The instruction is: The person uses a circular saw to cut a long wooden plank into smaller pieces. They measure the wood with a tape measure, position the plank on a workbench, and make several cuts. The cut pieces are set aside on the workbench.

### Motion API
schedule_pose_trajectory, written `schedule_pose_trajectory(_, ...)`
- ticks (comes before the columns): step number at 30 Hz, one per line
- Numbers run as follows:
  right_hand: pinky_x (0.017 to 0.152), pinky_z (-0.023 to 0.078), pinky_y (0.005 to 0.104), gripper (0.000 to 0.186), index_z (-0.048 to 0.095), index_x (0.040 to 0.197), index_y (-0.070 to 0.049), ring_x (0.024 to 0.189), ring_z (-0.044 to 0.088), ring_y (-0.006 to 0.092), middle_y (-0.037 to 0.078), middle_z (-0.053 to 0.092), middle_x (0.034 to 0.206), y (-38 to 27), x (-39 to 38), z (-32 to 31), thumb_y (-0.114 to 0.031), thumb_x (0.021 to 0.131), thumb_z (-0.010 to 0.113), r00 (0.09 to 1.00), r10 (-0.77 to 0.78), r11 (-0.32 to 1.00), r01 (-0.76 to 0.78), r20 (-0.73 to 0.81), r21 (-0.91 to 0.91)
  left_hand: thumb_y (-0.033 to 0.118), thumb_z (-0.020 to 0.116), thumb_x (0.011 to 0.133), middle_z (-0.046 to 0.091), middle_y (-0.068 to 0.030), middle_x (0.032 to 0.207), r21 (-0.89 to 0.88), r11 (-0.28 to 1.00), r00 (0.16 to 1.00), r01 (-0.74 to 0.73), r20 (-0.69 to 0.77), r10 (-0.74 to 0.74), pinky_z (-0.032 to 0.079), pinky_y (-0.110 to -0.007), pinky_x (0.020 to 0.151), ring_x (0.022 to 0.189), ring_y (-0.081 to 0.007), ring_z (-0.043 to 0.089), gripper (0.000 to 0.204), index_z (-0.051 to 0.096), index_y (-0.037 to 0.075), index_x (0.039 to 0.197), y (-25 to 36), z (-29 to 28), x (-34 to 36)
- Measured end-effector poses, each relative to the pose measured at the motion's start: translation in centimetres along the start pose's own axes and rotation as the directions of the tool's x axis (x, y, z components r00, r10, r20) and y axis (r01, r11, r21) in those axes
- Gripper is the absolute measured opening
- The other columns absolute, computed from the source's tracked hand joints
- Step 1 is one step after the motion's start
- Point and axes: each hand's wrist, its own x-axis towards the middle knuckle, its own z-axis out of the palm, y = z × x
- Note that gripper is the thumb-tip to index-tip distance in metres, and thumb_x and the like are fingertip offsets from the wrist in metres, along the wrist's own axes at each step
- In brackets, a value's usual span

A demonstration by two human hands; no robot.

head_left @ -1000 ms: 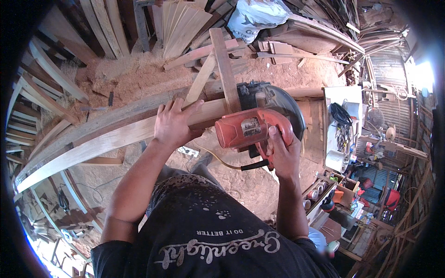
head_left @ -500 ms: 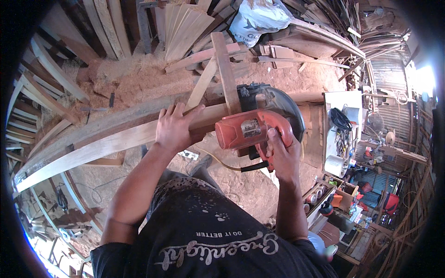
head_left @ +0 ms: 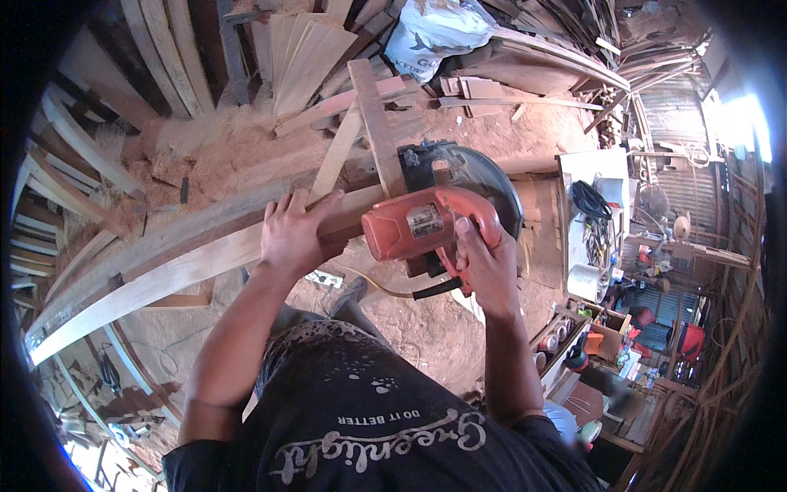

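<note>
Right hand [head_left: 490,269] wrapped round red plastic-bodied circular saw [head_left: 402,225].
I see left hand [head_left: 291,232] half-open on long pale wooden plank [head_left: 201,261].

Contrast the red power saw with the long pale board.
The power saw is red and black, the long board pale wood. The saw is compact, the board longer. The right hand grips the saw; the left hand lies on the board. Each has a hand on it.

Saw housing [head_left: 402,226] scuffed plastic, slight sheen; plank [head_left: 197,257] smooth bare wood; blade guard [head_left: 482,176] possibly metal.
</note>
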Motion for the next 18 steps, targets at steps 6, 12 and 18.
schedule_pose_trajectory(6,0.048,0.037,0.0211,0.022,0.071,0.121,-0.006,0.059,0.051,0.0018,-0.005,0.062,0.077,-0.9,0.7,0.4,-0.018,0.102,0.066,0.999,-0.037,0.999,0.036,-0.014,-0.032,0.042,0.091,0.064,0.058,-0.0095,0.109,-0.014,1.0,1.0,-0.002,-0.017,0.002,0.048,-0.049,0.091,0.108,-0.0325,0.062,0.08,0.064,0.032,0.138,0.4,-0.4,0.1)
schedule_pose_trajectory(12,0.041,0.034,0.0247,0.027,0.072,0.12,-0.008,0.05,0.049,0.0036,-0.004,0.056,0.064,-0.4,1.8,0.5,-0.027,0.102,0.067,0.999,-0.039,0.998,0.039,0.015,-0.048,0.045,0.09,0.066,0.058,-0.008,0.11,0.022,0.999,0.998,-0.033,-0.055,0.034,0.048,-0.049,0.091,0.109,-0.0309,0.062,0.079,0.064,0.032,0.139,0.0,0.5,-0.2)
schedule_pose_trajectory(18,0.037,0.034,0.0297,0.028,0.071,0.114,-0.016,0.045,0.05,0.0093,0.0,0.051,0.059,-0.5,3.6,1.0,-0.039,0.1,0.067,0.994,-0.11,0.981,0.109,0.0,-0.162,0.051,0.089,0.066,0.059,-0.0095,0.117,0.053,0.998,0.999,-0.025,-0.026,0.026,0.048,-0.05,0.097,0.112,-0.0327,0.062,0.083,0.061,0.032,0.142,0.2,0.4,-0.5)
